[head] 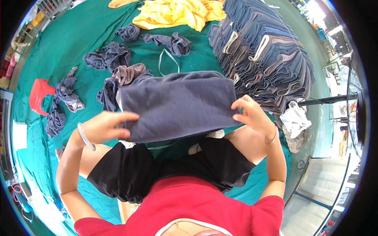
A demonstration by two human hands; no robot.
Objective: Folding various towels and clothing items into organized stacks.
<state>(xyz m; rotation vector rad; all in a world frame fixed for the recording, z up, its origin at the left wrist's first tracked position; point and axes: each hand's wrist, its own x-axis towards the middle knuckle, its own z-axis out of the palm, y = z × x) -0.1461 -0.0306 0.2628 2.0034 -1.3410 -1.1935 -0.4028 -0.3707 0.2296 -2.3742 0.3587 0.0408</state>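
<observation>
A folded dark grey-blue cloth [177, 109] lies in front of my legs, on top of more folded cloth whose rear edge shows behind it. At its left end is my left hand [110, 126], thumb and fingers apart around the edge, slightly blurred. My right hand [248, 113] has its thumb and fingertips at the right edge of the same cloth; whether they pinch it I cannot tell. A white strap [169, 60] loops out behind the cloth. Just behind its left corner sits a crumpled brownish cloth [128, 73].
Tall stacks of folded dark cloths [265, 56] stand at the back right. Yellow fabric [177, 13] lies at the back. Crumpled dark cloths [113, 56] and a red plastic stool [40, 96] are on the left of the green sheet [97, 29]. A white cloth [294, 118] rests on a stone.
</observation>
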